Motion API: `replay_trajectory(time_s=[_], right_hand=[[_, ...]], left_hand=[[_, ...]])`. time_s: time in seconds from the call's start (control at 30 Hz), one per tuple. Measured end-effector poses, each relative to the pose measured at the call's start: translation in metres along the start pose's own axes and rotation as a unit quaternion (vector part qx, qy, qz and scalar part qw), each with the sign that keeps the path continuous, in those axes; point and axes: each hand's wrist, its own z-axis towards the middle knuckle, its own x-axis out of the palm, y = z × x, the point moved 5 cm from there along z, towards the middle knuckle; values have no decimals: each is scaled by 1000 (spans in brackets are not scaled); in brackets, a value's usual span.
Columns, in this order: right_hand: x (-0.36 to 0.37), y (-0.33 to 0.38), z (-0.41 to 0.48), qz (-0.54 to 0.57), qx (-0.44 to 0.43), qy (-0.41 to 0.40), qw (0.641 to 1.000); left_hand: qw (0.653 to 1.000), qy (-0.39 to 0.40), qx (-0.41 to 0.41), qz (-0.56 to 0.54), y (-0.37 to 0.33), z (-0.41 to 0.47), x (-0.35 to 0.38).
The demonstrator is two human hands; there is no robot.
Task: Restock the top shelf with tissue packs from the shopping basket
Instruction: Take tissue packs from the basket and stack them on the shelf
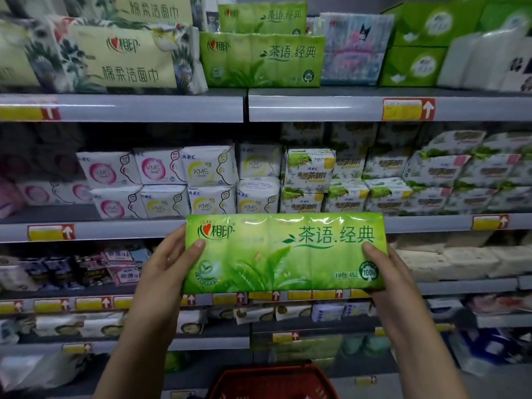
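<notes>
I see two bare forearms reaching up from the bottom of my view, no sleeves, watch or bracelet on them. My left hand (pixel 172 254) and right hand (pixel 383 269) wear no gloves or rings; fingernails are short and unpainted.

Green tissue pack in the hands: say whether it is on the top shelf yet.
Not yet. The green tissue pack is held level by left hand and right hand, below that shelf.

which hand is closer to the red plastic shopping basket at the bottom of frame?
Roughly even, left maybe slightly. Left hand and right hand grip opposite ends of the green tissue pack, both well above the red plastic shopping basket.
</notes>
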Motion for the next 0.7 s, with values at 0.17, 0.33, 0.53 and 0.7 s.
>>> replay_trajectory(time_s=[0.17,0.33,0.53,0.7], right_hand=[[5,-3,-7,-8,18,-5,1000],[22,1,-13,3,13,12,1000],[39,19,-17,7,7,6,1000],[41,34,-21,16,-6,0,1000]], left_hand=[[1000,7,4,-4,-11,-5,-8],[999,-17,28,-5,-26,-10,-19],[998,-20,51,-25,-42,-6,-25],[997,-11,54,-57,-46,-4,-19]])
